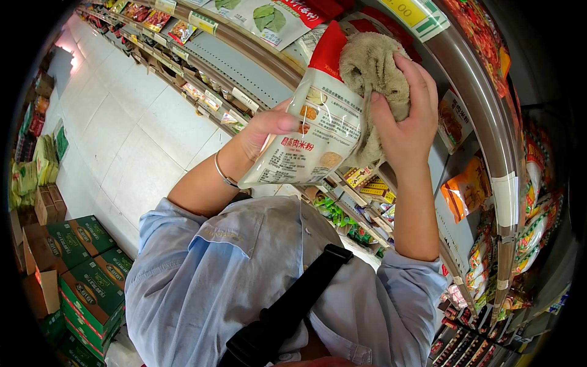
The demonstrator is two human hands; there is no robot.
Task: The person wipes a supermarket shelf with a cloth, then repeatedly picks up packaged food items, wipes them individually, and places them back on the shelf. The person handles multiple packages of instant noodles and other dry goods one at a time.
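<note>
My left hand [270, 128] grips a glossy plastic food packet [321, 124] by its left edge, thumb across the front. The packet has a red top and a pale lower part covered in writing and small food pictures. Bunched in my right hand [410, 108] is a beige-grey terry cloth [376, 69], which lies against the packet's right edge. The fingers of my left hand behind the packet are hidden. Both hands are raised in front of the store shelves, above my chest.
A curved-looking shelf rail [486, 119] with price tags runs close on the right. Another packet with green leaves [266, 20] lies on the shelf ahead. An orange snack bag [467, 188] sits beyond my right forearm. Green cartons [91, 284] are stacked on the tiled floor [133, 114] at left.
</note>
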